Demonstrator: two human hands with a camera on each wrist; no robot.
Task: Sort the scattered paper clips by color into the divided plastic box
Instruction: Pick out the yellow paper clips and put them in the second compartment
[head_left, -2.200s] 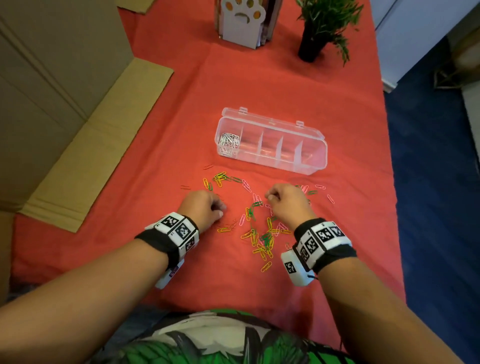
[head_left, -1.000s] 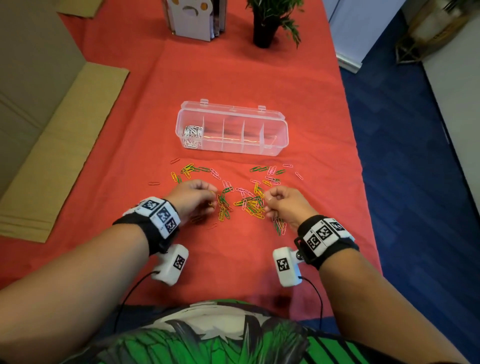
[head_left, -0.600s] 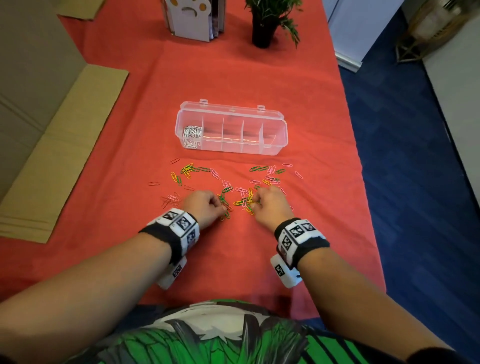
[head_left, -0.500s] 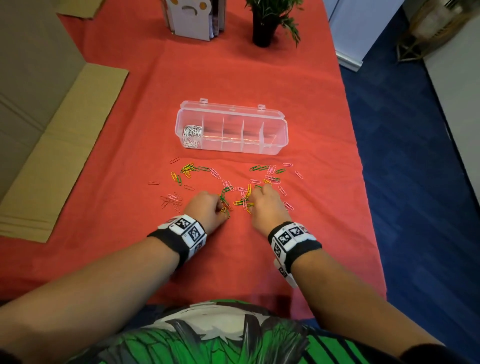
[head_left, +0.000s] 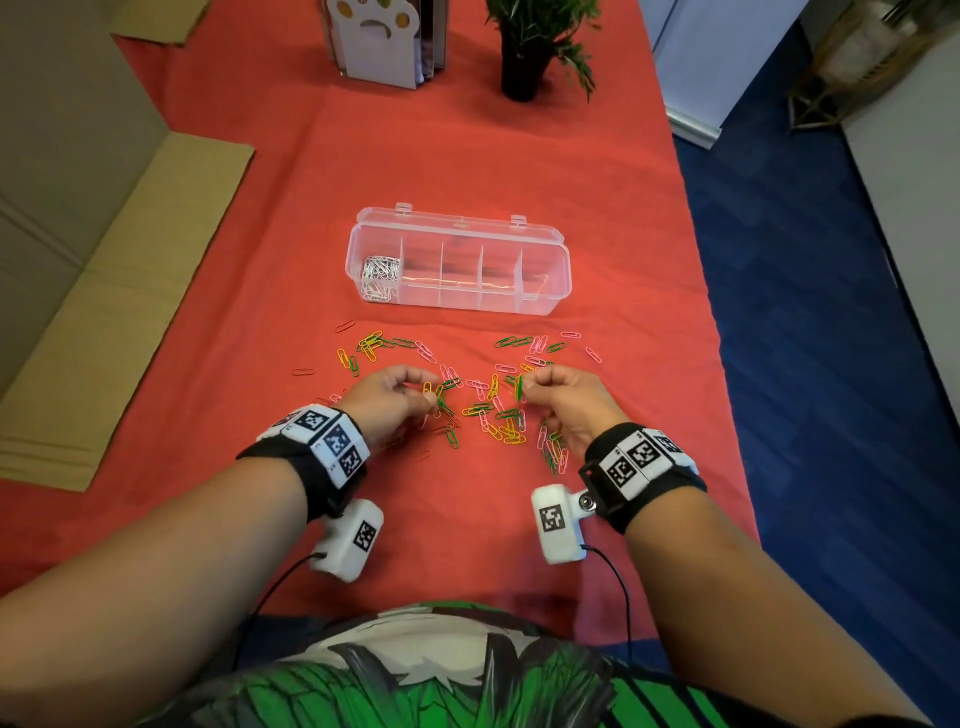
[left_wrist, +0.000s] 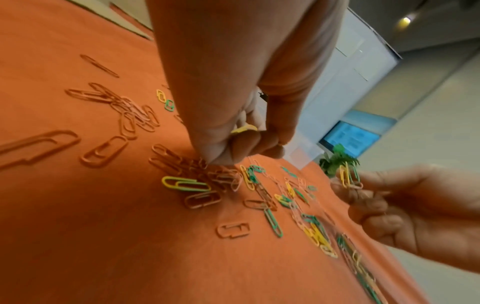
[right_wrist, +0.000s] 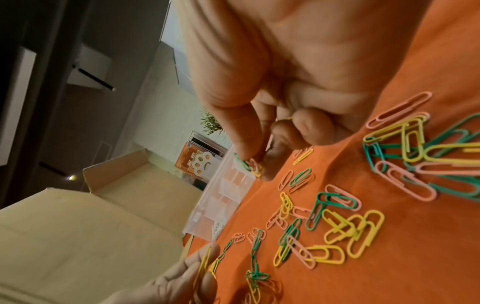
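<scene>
We pinch a yellow clip (head_left: 427, 387) in our left hand (head_left: 387, 400) and a few mixed clips (head_left: 519, 385) in our right hand (head_left: 571, 402), lifted clear for sorting. The scattered clips (head_left: 488, 415) lie between; the divided box (head_left: 457, 270) sits at twelve o'clock, silver clips (head_left: 379, 273) leftmost, probably one colour per cell.

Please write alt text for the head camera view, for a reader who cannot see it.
Two hands, left hand and right hand, each pinch paper clips above a scatter of colored paper clips on a red tablecloth. Behind them lies an open divided plastic box; only its leftmost compartment holds white clips.
</scene>
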